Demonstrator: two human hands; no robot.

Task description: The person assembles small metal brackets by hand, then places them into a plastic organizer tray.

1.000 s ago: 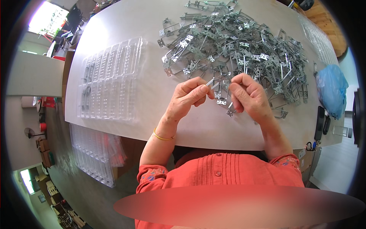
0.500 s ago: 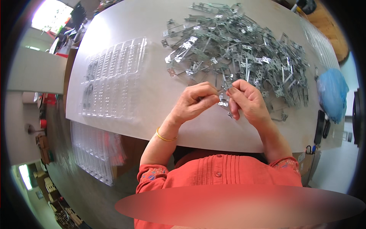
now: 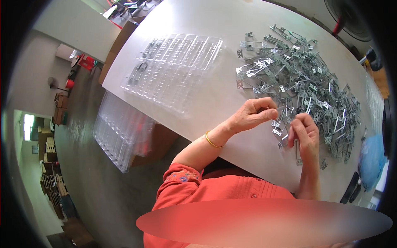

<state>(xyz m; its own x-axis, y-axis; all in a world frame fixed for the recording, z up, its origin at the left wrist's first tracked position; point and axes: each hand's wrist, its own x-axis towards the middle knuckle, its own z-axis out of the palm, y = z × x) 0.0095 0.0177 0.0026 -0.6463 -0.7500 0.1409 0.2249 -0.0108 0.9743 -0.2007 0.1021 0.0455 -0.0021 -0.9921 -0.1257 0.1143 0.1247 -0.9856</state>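
My left hand (image 3: 253, 115) is in a pinch at the near left edge of a heap of thin metal brackets (image 3: 306, 78). What it holds, if anything, is hidden by the fingers. Shiny bracket ends show just below its fingertips, and I cannot tell whether they are in the pinch or on the table. Just to the right, my right hand (image 3: 306, 134) has its fingers curled in, and their contents cannot be made out. The two hands are a little apart. A clear plastic tray (image 3: 178, 68) with rows of slots lies to the left, several metal pieces in its left-end slots.
More clear trays (image 3: 120, 128) are stacked below the table's left edge, beside a cardboard box (image 3: 159, 140). A blue plastic bag (image 3: 372, 159) and a black object (image 3: 351, 188) sit at the right edge. A fan (image 3: 351, 18) stands beyond the far right.
My view has swung left, so table and heap appear farther right. My hands, whose fingertips were together over a small metal piece, have drawn apart.
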